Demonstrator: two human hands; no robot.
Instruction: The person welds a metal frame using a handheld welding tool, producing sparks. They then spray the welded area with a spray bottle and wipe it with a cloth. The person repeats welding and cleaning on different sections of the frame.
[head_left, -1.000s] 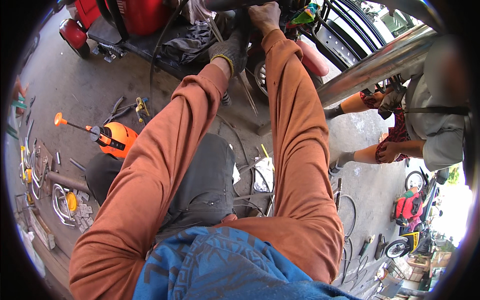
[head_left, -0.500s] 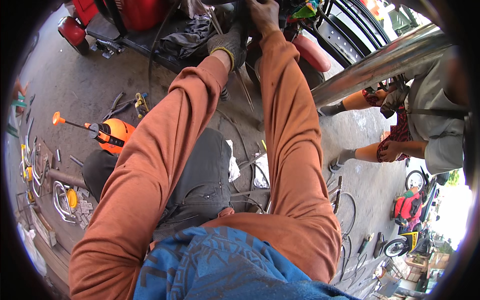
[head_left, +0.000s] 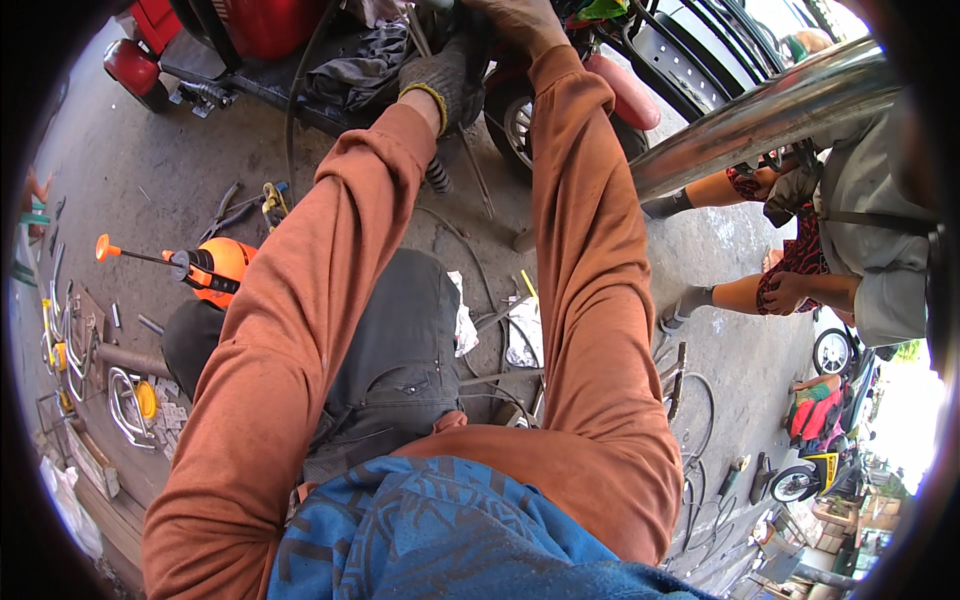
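Note:
My left hand (head_left: pixel 437 80), in a dark grey knit glove with a yellow cuff, is closed at the vehicle's frame near the top. Thin metal rods (head_left: pixel 477 175) pass through its grip, sticking out above and below the glove. Its fingertips are mostly hidden. To its right, my bare right hand (head_left: pixel 525 22) reaches to the upper edge of the view, where its fingers are cut off. Below it are a spoked wheel (head_left: pixel 513 125) and a red fender (head_left: pixel 622 92). A crumpled dark cloth (head_left: pixel 365 70) lies on the black frame beside my left hand.
An orange pump sprayer (head_left: pixel 222 270) stands left of my knee, near pliers (head_left: pixel 225 210). A thick shiny metal pipe (head_left: pixel 760 120) slants across the right, beside another person (head_left: pixel 870 230). Cables (head_left: pixel 710 420) and bent metal tubes (head_left: pixel 128 405) lie on the ground. A motorcycle (head_left: pixel 825 470) stands farther right.
My left hand has shifted slightly left and up, with the rods moving along. My right hand has risen closer to the upper edge. The view has shifted a little.

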